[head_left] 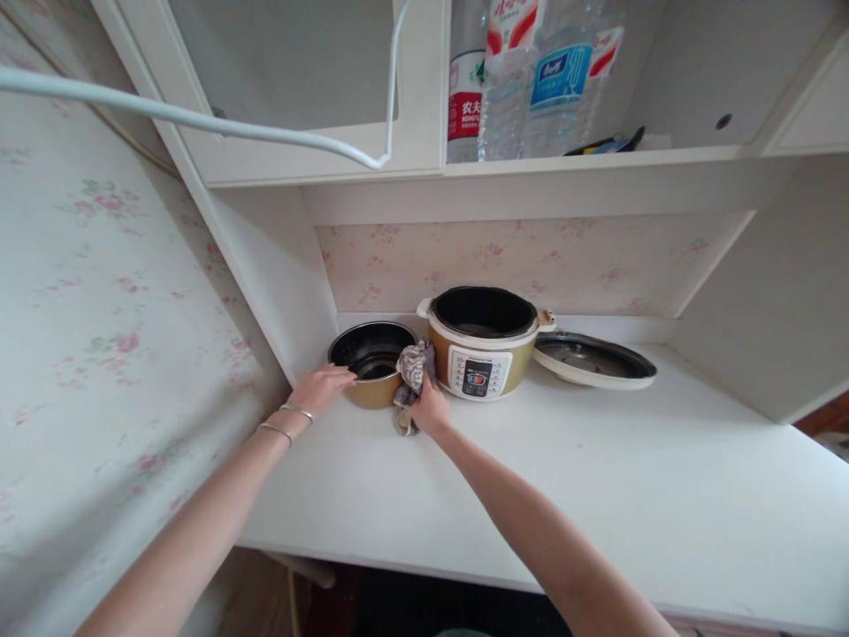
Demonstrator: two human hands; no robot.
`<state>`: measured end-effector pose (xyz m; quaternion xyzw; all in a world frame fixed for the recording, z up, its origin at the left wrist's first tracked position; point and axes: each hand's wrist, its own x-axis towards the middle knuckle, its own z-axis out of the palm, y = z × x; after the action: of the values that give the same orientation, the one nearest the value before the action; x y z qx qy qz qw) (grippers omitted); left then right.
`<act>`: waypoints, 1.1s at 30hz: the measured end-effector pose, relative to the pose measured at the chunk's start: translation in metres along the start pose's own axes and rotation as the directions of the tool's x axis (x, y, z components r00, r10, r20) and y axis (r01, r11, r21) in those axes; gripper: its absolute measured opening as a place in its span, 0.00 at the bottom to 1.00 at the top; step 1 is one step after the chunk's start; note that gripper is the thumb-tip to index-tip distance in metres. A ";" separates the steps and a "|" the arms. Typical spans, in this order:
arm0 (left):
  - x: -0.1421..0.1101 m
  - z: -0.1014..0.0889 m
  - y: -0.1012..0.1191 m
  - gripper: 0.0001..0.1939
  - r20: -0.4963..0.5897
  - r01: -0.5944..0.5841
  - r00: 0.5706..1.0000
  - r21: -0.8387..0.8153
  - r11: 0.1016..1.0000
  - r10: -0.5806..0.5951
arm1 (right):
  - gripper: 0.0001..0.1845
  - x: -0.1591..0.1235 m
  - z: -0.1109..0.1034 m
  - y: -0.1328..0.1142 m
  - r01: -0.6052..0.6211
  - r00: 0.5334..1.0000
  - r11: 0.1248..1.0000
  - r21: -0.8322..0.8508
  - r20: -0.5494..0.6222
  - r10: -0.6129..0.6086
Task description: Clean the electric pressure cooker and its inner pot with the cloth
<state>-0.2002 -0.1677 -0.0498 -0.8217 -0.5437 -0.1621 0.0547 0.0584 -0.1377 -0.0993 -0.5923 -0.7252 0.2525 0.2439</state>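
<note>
A gold inner pot (373,394) with a black inside stands on the white counter at the left. My left hand (326,387) holds it at the near left rim, fingers reaching over the edge. In my right hand (431,409) is a bunched grey-and-white patterned cloth (412,364), pressed to the pot's right outer side. Part of the cloth hangs down to the counter. Just right of the cloth sits the gold-and-white pressure cooker body (438,349), uncovered, its control panel facing me. My left thumb is hidden.
The cooker lid (630,384) lies upside down right of the cooker, on the counter (597,495). Above is a cabinet shelf (610,155) with several plastic bottles (561,80). A white cable (265,133) crosses the upper left. Floral wallpaper (119,345) covers the left wall.
</note>
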 end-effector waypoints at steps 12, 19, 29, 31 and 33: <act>0.033 0.032 0.049 0.20 -0.187 -0.112 0.976 0.014 0.994 0.112 | 0.41 0.013 -0.011 0.005 -0.007 0.999 0.999 -0.043 0.033 0.008; -0.004 -0.006 -0.038 0.19 0.000 -0.070 0.997 0.116 0.991 0.071 | 0.42 0.020 -0.011 0.006 0.019 0.999 0.998 -0.067 0.048 -0.015; 0.038 0.026 0.070 0.15 -0.137 0.273 0.956 0.103 0.956 -0.259 | 0.45 -0.003 0.023 -0.020 0.041 0.997 0.999 0.006 0.067 -0.042; 0.042 0.026 0.079 0.16 -0.130 0.215 0.969 0.038 0.976 -0.209 | 0.46 0.001 0.022 -0.019 0.010 0.997 1.000 0.009 0.079 -0.010; 0.040 0.022 0.070 0.18 -0.139 0.137 0.981 -0.007 0.991 -0.137 | 0.46 0.008 0.015 -0.014 -0.023 0.996 1.000 0.015 0.083 0.021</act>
<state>-0.1175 -0.1546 -0.0514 -0.7689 -0.5940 -0.2219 0.0822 0.0365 -0.1340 -0.1011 -0.5874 -0.7260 0.2851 0.2157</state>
